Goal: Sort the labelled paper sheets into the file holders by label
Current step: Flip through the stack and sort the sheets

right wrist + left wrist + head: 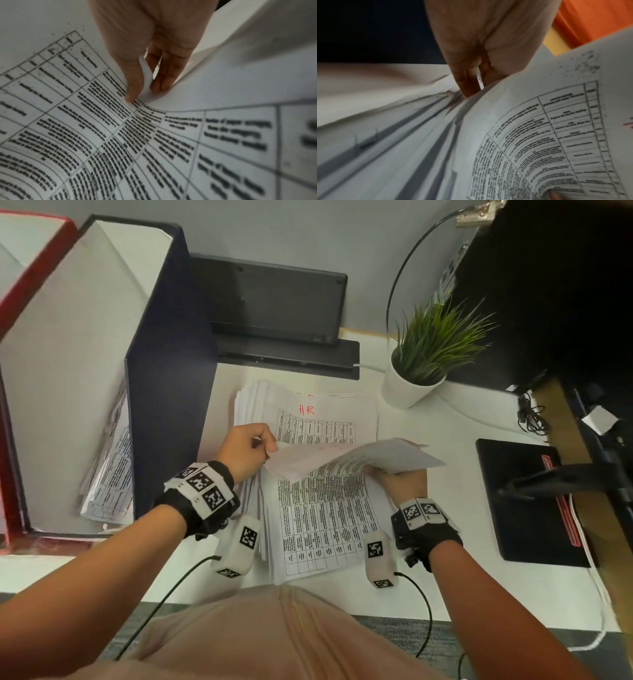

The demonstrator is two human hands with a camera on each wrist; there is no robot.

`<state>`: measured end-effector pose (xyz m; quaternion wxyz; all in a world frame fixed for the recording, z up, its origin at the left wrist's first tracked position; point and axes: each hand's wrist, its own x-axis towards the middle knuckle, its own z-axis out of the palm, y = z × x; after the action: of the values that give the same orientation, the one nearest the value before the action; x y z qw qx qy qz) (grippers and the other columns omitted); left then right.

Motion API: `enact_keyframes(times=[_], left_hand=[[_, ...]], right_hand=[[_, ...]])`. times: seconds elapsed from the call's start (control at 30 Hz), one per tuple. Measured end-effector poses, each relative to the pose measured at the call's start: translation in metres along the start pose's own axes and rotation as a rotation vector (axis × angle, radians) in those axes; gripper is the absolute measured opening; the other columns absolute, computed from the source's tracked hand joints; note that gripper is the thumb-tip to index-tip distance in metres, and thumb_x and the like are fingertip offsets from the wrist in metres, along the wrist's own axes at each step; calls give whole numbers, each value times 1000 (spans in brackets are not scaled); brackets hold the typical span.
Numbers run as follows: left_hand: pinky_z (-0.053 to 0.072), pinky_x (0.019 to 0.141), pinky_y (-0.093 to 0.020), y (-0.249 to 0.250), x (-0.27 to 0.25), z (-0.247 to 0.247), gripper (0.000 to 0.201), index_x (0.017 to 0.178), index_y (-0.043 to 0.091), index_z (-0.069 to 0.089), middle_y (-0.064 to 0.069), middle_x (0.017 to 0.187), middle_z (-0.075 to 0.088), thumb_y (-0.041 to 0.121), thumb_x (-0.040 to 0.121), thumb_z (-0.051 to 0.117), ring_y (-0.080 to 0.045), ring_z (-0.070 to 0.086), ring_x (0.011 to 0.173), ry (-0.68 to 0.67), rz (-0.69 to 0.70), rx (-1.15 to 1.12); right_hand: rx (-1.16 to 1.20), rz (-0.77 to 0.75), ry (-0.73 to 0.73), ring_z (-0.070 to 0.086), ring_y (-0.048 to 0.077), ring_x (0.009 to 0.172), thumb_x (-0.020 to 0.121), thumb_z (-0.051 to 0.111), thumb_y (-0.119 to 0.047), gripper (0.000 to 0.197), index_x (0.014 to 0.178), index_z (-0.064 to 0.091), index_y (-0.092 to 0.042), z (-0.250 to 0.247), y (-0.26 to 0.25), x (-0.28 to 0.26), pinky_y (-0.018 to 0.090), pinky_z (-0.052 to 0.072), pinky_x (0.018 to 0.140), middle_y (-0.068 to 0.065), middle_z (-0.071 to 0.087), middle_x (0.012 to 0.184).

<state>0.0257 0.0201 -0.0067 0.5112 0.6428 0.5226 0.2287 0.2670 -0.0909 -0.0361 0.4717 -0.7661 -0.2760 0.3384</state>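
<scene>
A fanned pile of printed sheets (318, 525) lies on the white desk in front of me. Behind it lies a sheet marked "HR" in red (308, 409). A top sheet (352, 457) is lifted and curled over. My left hand (248, 451) pinches its left corner. My right hand (399, 479) grips its right side, thumb on the printed face (132, 94), fingers behind. In the left wrist view my fingers (467, 81) reach into the stapled sheet edges (393, 128). A dark blue file holder (164, 364) with papers inside (109, 481) stands at left, a red one (30, 272) beyond it.
A potted green plant (424, 357) stands at the back right of the pile. A black device (274, 309) sits against the wall behind. A black monitor base (527, 501) and cables lie to the right. My lap is at the desk's near edge.
</scene>
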Motion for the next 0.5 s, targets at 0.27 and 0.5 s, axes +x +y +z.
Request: enact_keyframes(times=[0.27,0.5], left_hand=[[46,94,-35,9,3,3,39,113,14,63,-8,112,67,38,98,37,-23,60,107,-64,-216,-542],[46,80,-8,39,-12,10,35,126,12,51,5,118,60,20,93,54,-6,58,107,22,185,-3]], right_hand=[[-65,-1,1,58,17,97,84,66,-33,31,107,62,-13,8,-19,1,25,45,86,7,62,112],[179,-152,141,62,6,92,88,62,-20,27,113,61,-12,14,-67,-11,13,51,77,0,65,107]])
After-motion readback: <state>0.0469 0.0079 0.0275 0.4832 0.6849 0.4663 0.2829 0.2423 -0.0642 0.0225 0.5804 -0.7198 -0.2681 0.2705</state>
